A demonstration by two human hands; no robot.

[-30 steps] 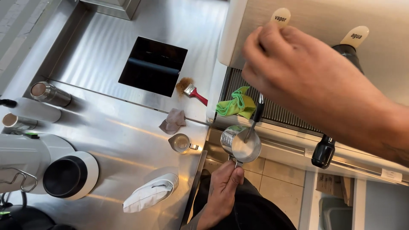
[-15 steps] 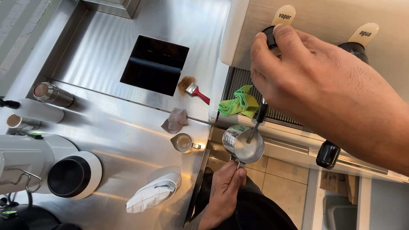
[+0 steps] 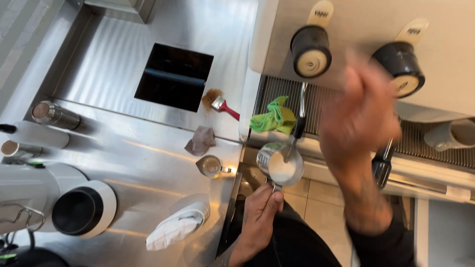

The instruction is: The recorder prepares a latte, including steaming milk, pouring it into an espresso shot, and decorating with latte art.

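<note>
your left hand (image 3: 260, 210) grips the handle of a small steel milk pitcher (image 3: 280, 164), held under the thin steam wand (image 3: 297, 128), tip in the milk. your right hand (image 3: 358, 123) is blurred; grip unclear. steaming looks underway; keep the pitcher steady.

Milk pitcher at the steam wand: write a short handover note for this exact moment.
Left hand grips the handle of the milk pitcher, held under the steam wand, whose tip sits in the milk.
Right hand is blurred in mid-air below the two black knobs, the steam knob among them, holding nothing.
Done: pitcher filled and in place.
Left: whether steam is running can't be told.
</note>
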